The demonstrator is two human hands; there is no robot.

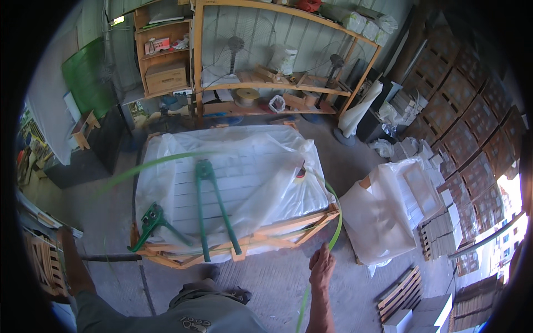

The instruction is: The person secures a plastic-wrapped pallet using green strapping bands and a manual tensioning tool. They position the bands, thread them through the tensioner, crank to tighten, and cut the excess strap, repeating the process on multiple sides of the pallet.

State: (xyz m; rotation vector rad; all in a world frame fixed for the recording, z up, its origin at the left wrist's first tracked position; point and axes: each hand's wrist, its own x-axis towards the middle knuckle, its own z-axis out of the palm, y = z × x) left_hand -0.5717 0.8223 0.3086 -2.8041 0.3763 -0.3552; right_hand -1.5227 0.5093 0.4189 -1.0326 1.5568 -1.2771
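Note:
My right hand [322, 265] is closed around a green plastic strap [339, 219] beside the front right corner of a wrapped pallet load [244, 183]. The strap rises past that corner, and its lower part hangs below my fist. Another green length [149, 165] arcs, blurred, over the load's left side. Far to the left, my left hand [65, 234] is raised; its fingers are too unclear to read. On the plastic film lie a green long-handled strap crimper [205, 173] and a green strap tensioner [153, 220]. Wooden slats [266, 232] frame the load's front edge.
A second film-covered stack [380, 213] stands to the right, with tall rows of cartons [463, 111] beyond. Behind the load is a wooden shelf rack [277, 86] with fans and a strap roll [246, 97]. A wooden pallet [400, 294] lies at the lower right.

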